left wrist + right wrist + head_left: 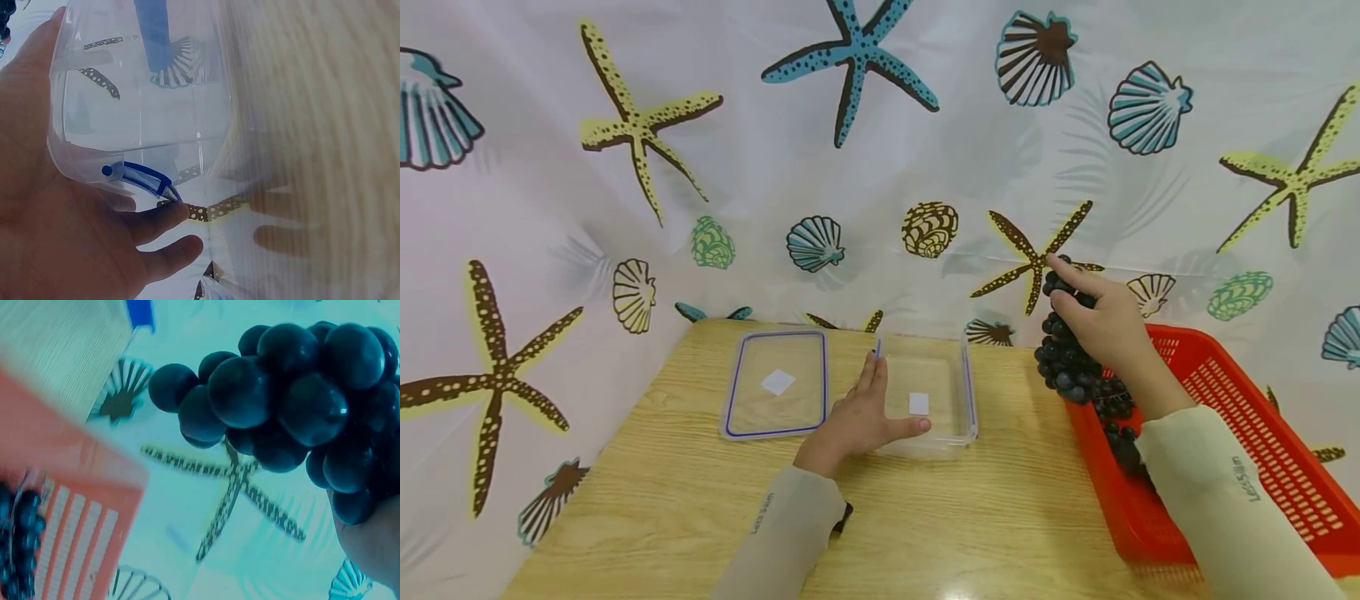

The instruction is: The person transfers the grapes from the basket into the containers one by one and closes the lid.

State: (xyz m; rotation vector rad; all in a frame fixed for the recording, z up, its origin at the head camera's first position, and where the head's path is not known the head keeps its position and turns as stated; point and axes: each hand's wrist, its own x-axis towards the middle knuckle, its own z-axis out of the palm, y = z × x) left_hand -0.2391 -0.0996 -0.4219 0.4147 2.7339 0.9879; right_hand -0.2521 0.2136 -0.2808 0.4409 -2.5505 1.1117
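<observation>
Your right hand point(1105, 321) has its fingers curled round a bunch of dark grapes point(1063, 354), lifted above the near-left rim of the red basket point(1225, 417); the forefinger lies stretched over the top of the bunch, and the grapes hang below the palm towards 7 o'clock. In the right wrist view the round, glossy berries point(294, 400) fill the upper right, with the palm at 5 o'clock of them. More dark grapes point(1116, 425) lie inside the basket, just under your forearm. Your left hand point(861, 417) lies flat with straight fingers against the left wall of the clear container point(958, 417), the thumb reaching across its near edge towards 3 o'clock; it grips nothing. The left wrist view shows the palm point(37, 206) touching the clear wall beside a blue clip point(140, 178). At 9 o'clock of that hand the blue-rimmed lid point(777, 383) lies flat on the wooden table point(662, 500). A shell-and-starfish curtain point(775, 167) hangs behind.
</observation>
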